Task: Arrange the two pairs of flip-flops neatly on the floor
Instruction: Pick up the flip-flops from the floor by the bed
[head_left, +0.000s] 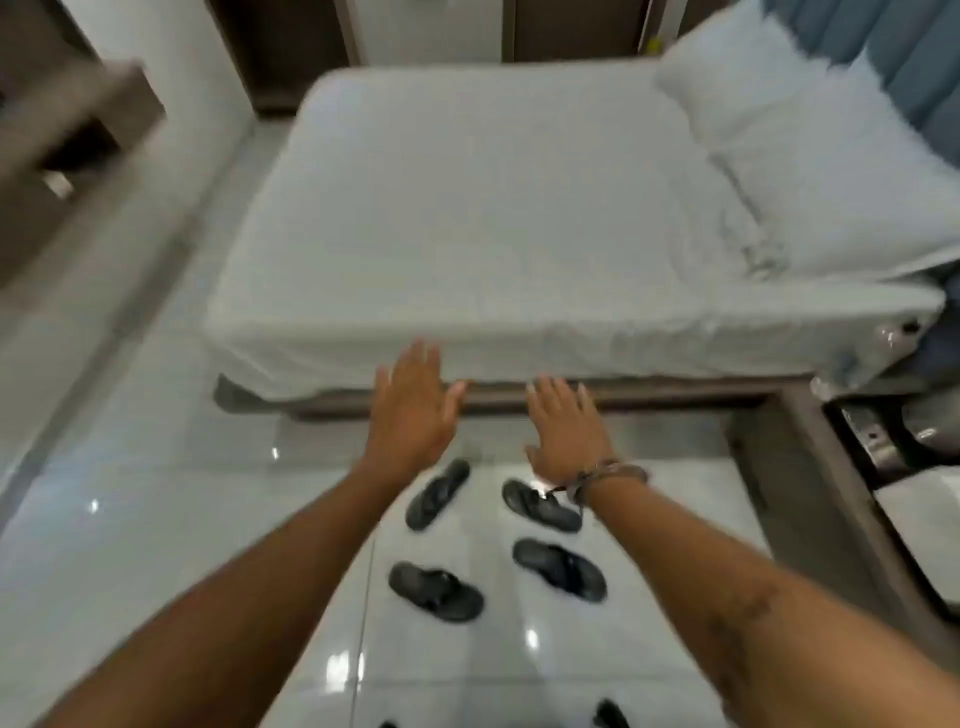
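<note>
- A bed (483, 218) in pale sheets was seen filling the upper frame, with pillows (810, 156) stacked at its right end; it was judged to be only the backdrop, not a task item.
- A glossy white tiled floor (156, 545) was shown in front of the bed; its bare area beside the bed frame was judged the likely reason the footwear had been left there.
- Both forearms were stretched forward, held well above the floor.
- The left hand (413, 415) was held flat, fingers spread, palm down, nothing gripped; its fingertips overlapped the mattress edge in view, contact could not be told.
- The right hand (569, 431) was likewise held flat and empty, a band (608, 475) worn at the wrist. The hands were kept apart, side by side.
- Four dark flip-flops were scattered on the floor below the hands, none touched:
- far left flip-flop (436, 493), angled up to the right
- far right flip-flop (540, 506), partly hidden by the right wrist
- near left flip-flop (436, 592)
- near right flip-flop (560, 569)
- They were lying apart at differing angles, so no pair was judged aligned; the task was judged not yet started.
- Dark shapes at the bottom edge were too cropped to identify.
- Frame was blurred; strap detail could not be read.
</note>
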